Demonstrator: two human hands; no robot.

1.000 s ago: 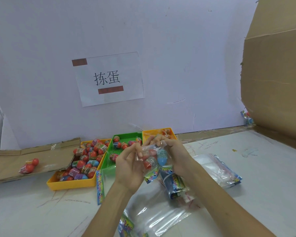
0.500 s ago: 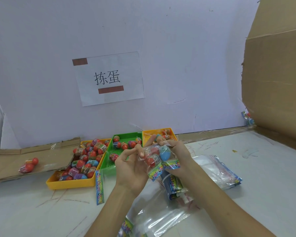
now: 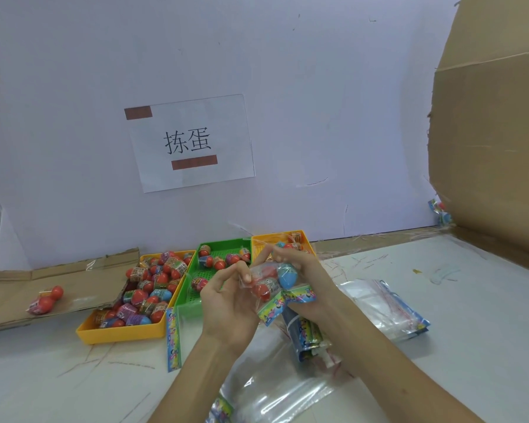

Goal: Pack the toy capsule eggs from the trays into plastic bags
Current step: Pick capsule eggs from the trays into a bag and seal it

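The small plastic bag (image 3: pixel 274 285) is held in the air between the two hands, above the near end of the green tray (image 3: pixel 196 296). Inside it there are one blue egg (image 3: pixel 286 274) and some red eggs (image 3: pixel 261 291), and its printed colourful strip hangs at the bottom. The left hand (image 3: pixel 226 303) pinches the left edge of the bag with thumb and forefinger. The right hand (image 3: pixel 306 282) grasps the bag from the right side, its fingers curled around it. The green tray holds only a few eggs, mostly at its far end. Touching it on the left is the yellow tray (image 3: pixel 119 335), full of many red, blue and purple eggs. Touching it on the far right is the orange tray (image 3: pixel 275 235), partly hidden by the hands. On the white table (image 3: pixel 471 331), a pile of empty bags (image 3: pixel 385 303) lies right of the hands, and one clear bag (image 3: pixel 272 392) lies nearer, under the forearms. Far to the left, a packed bag (image 3: pixel 45 297) with red eggs rests on a flat cardboard sheet (image 3: pixel 13 285). A paper sign (image 3: pixel 193 141) is taped on the wall.
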